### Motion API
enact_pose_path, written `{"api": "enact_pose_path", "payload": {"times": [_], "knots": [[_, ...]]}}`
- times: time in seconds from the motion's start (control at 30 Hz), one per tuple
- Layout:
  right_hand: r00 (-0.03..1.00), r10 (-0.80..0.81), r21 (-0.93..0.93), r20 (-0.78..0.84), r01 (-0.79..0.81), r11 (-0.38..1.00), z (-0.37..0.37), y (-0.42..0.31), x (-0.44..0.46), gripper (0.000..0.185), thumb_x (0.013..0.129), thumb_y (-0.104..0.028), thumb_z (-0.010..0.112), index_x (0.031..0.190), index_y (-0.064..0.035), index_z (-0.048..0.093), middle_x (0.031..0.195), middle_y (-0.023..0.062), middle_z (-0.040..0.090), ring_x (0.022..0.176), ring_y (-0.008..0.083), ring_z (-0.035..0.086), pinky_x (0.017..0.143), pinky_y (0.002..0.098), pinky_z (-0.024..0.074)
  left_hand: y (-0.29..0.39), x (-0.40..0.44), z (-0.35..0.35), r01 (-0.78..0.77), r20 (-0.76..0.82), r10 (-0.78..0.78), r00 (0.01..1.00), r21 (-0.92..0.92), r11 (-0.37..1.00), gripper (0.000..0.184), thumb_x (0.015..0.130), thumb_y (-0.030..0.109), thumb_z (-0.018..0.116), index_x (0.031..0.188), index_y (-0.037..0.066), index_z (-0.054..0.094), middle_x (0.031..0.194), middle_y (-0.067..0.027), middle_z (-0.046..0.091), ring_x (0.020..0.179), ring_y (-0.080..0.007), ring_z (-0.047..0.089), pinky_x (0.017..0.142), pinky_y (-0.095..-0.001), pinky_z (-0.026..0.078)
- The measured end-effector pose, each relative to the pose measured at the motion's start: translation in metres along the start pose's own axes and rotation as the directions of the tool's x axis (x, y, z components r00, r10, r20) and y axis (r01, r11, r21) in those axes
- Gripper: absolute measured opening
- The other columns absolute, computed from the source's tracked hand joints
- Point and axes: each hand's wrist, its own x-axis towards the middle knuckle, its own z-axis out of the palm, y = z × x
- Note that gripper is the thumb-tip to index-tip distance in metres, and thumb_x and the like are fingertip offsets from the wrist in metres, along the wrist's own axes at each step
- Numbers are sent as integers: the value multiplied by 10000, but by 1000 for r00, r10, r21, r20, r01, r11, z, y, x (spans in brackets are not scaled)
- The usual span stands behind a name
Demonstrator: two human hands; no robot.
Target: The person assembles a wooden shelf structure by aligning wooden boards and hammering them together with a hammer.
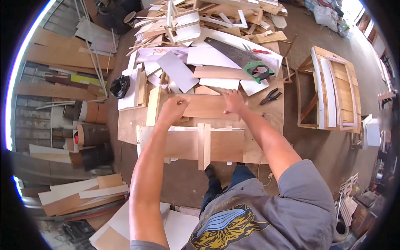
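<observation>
A flat brown wooden board [204, 106] lies across the workbench [258, 125]. My left hand [176, 109] is at the board's left end, its fingers curled together; what they hold, if anything, is too small to name. At the right end, my right hand [234, 102] rests with thumb and fingers spread, touching the board. Nearer to me sits a wooden box-like piece [227, 145] with an upright strip [204, 146] across its middle.
Right of my right hand lie black pliers [271, 96]. Behind the board are a green-handled saw [259, 71], red-handled pliers [261, 51] and a pile of wood offcuts [187, 31]. A black plastic bag [120, 86] sits at the left edge, and a wooden frame [343, 91] stands right.
</observation>
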Motion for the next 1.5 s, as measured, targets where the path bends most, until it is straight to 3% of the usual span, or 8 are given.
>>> {"api": "enact_pose_path", "payload": {"times": [0.23,0.4,0.6,0.77,0.93,1.07,1.33,1.5], "knots": [[988,-13,345,-156,67,936,-50,2,-10,280,997,-361,710,1137,-120,681,933,225,760,918,425,750,796,532,555,1,-27,-34,-80,-168,68,983,-62,995,569,1009,487,699,1006,-79,756,699,-132,650,674,-206,615,685,-406,504],[907,96,287,-409,28,958,-137,-20,-42,210,982,-325,715,1110,-159,731,1000,121,793,961,388,750,835,501,572,-23,-26,-65,-150,-230,113,967,-153,977,632,999,550,695,926,-76,742,718,-111,677,665,-188,615,678,-383,512],[710,135,280,-691,91,956,-254,-92,-135,115,967,-221,725,1050,-155,770,976,110,795,918,359,755,806,473,569,-14,-86,-117,-138,-368,-122,922,-606,784,761,1015,660,637,1309,-42,650,958,-106,695,709,-176,707,653,-362,593],[386,-201,-152,-901,154,976,-268,-151,-206,124,897,-136,763,1018,-144,787,984,58,805,946,304,760,867,438,554,-76,-123,-152,-148,-154,-28,988,-975,166,979,1015,730,556,1607,15,247,1060,-210,693,840,-307,770,750,-482,676],[295,-436,-417,-850,128,900,-217,-211,-266,246,816,24,776,1019,-116,775,1067,49,789,1066,286,738,1044,463,520,-170,-140,-135,-157,-121,204,972,-973,171,520,1064,425,651,1337,-17,621,1213,-215,724,987,-275,776,841,-434,693],[363,-372,-352,-854,122,928,-181,-237,-291,259,792,14,731,991,-142,786,1104,32,781,1119,256,711,1072,459,513,-203,-169,-112,-81,-60,103,993,-974,210,544,1044,108,678,1537,-54,519,1303,-203,712,1043,-224,769,883,-361,678],[572,-146,-165,-807,18,986,-153,-228,-304,349,761,-10,758,1084,-138,784,1188,50,752,1191,299,665,1084,451,513,-213,-165,-78,-114,-79,136,988,-955,275,543,1066,63,633,1591,38,500,1342,-93,726,1145,-196,736,952,-361,648],[670,-4,-20,-743,-16,1000,-165,-219,-309,488,760,-240,912,1216,-137,773,1375,119,686,1317,347,612,1142,474,484,-213,-151,-71,-131,-109,103,989,-964,232,498,1063,122,679,1541,47,564,1327,-74,730,1118,-184,737,933,-369,652]]}}
